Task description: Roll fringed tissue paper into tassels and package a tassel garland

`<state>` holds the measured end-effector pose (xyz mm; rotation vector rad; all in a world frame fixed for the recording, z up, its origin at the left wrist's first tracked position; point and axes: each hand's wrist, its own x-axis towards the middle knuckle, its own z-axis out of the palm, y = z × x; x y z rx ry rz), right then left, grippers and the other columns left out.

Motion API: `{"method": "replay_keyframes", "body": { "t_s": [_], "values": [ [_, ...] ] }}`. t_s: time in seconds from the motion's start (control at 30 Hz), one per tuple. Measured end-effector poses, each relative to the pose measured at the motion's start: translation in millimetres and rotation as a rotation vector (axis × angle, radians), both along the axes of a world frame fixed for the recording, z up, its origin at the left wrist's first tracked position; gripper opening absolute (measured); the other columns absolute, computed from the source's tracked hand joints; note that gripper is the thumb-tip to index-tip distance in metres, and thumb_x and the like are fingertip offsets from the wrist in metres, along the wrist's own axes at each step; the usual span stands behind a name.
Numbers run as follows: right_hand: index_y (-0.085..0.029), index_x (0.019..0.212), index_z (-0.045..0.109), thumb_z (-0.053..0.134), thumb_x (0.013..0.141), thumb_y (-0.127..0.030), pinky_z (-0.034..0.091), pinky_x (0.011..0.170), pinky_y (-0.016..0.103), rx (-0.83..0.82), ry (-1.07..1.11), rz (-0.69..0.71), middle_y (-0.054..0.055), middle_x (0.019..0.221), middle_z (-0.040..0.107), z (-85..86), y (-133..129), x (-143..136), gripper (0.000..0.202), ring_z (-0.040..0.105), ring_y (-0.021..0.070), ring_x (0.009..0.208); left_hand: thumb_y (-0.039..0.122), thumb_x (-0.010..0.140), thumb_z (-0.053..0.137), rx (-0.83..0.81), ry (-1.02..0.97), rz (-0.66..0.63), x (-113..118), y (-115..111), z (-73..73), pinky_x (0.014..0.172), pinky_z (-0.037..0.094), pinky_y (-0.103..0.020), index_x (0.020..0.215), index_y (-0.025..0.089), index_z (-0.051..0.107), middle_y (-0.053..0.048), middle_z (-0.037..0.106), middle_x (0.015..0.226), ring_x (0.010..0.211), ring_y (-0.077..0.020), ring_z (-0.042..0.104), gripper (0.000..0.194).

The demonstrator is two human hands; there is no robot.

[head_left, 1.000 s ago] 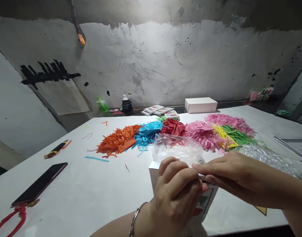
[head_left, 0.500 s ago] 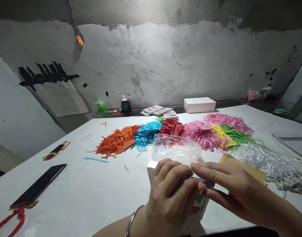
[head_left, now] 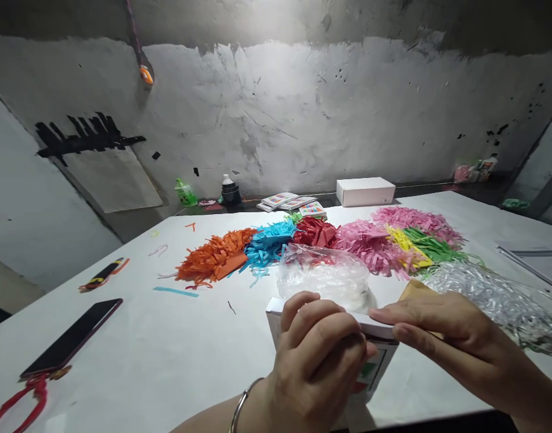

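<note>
Your right hand (head_left: 456, 343) is sliding rightward along the top edge of the box (head_left: 377, 328), showing more of that white edge than before. In the head view, your left hand (head_left: 314, 355) is clasping the box with curled fingers, while your right hand is pinching its top edge near the right corner. The box is standing upright in front of you, just before the plastic bag (head_left: 323, 278). Brown paper (head_left: 418, 290) is lying behind your right hand, near the silvery strands (head_left: 483, 291).

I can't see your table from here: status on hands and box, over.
Left hand curled over near white box; right hand at its top edge; clear plastic bag close behind.
</note>
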<state>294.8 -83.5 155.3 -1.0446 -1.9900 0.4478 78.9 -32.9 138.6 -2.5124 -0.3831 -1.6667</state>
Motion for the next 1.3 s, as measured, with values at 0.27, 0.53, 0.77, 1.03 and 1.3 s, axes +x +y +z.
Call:
{"method": "replay_keyframes", "body": {
  "t_s": [0.27, 0.53, 0.77, 1.03, 1.3],
  "values": [
    [-0.029, 0.132, 0.064, 0.054, 0.099, -0.022, 0.058, 0.082, 0.025, 0.117, -0.082, -0.055, 0.004, 0.108, 0.076, -9.0, -2, 0, 0.035, 0.073, 0.0162, 0.093, 0.011, 0.092, 0.063, -0.007, -0.009, -0.004, 1, 3, -4.2, 0.089, 0.049, -0.038, 0.087, 0.017, 0.066, -0.002, 0.073, 0.086, 0.084, -0.0158, 0.065, 0.009],
    [-0.027, 0.137, 0.059, 0.051, 0.1, -0.017, 0.057, 0.089, 0.026, 0.168, -0.176, -0.003, 0.007, 0.12, 0.072, -9.8, -1, 6, 0.039, 0.07, 0.0158, 0.105, 0.011, 0.092, 0.063, 0.004, -0.011, 0.005, 2, 5, -5.9, 0.09, 0.047, -0.039, 0.087, 0.016, 0.067, -0.003, 0.072, 0.088, 0.085, -0.0174, 0.064, 0.009],
    [-0.024, 0.135, 0.059, 0.06, 0.094, -0.017, 0.058, 0.086, 0.026, 0.271, -0.194, -0.007, 0.01, 0.118, 0.073, -11.9, -1, 4, 0.041, 0.073, 0.0174, 0.098, 0.01, 0.093, 0.061, -0.023, -0.028, -0.001, 4, 5, -9.7, 0.093, 0.045, -0.04, 0.092, 0.017, 0.07, -0.003, 0.073, 0.089, 0.086, -0.0172, 0.065, 0.012],
    [-0.027, 0.128, 0.064, 0.059, 0.094, -0.017, 0.059, 0.075, 0.024, 0.181, 0.01, 0.012, 0.004, 0.096, 0.076, -12.9, 3, 7, 0.036, 0.074, 0.0164, 0.084, 0.01, 0.094, 0.057, -0.004, -0.024, 0.008, 2, 1, -15.4, 0.093, 0.048, -0.041, 0.094, 0.017, 0.07, -0.003, 0.074, 0.086, 0.086, -0.0176, 0.066, 0.015],
    [-0.024, 0.126, 0.065, 0.063, 0.09, -0.009, 0.06, 0.082, 0.022, 0.352, -0.14, -0.048, 0.007, 0.113, 0.074, -17.2, -1, 1, 0.039, 0.074, 0.0168, 0.096, 0.013, 0.092, 0.063, 0.017, 0.071, 0.126, -18, 14, -3.7, 0.103, 0.042, -0.049, 0.102, 0.019, 0.072, -0.008, 0.072, 0.106, 0.099, -0.0227, 0.065, 0.015]
  ]
}}
